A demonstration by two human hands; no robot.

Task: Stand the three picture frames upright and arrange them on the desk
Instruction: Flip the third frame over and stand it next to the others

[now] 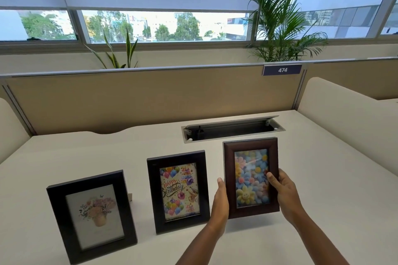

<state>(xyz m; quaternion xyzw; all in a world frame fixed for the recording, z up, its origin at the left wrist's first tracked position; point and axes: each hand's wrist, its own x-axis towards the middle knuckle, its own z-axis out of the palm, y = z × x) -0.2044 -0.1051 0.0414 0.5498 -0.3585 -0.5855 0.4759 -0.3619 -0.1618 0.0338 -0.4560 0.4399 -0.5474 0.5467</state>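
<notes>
Beige partition panels and a window back the cream tabletop [323, 178], where two black-framed pictures already stand upright: a flower-bouquet print [91, 215] toward the near left corner and a birthday-balloon print [178, 191] mid-tabletop. Left hand [220, 198] and right hand [284, 191] clasp the sides of the brown wooden frame [251, 177], upright but apparently not yet released; only its placement seems left.

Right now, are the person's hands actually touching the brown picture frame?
Touching. The head view shows the left hand pressed against the brown frame's left edge and the right hand gripping its right edge, thumb across the front.
</notes>
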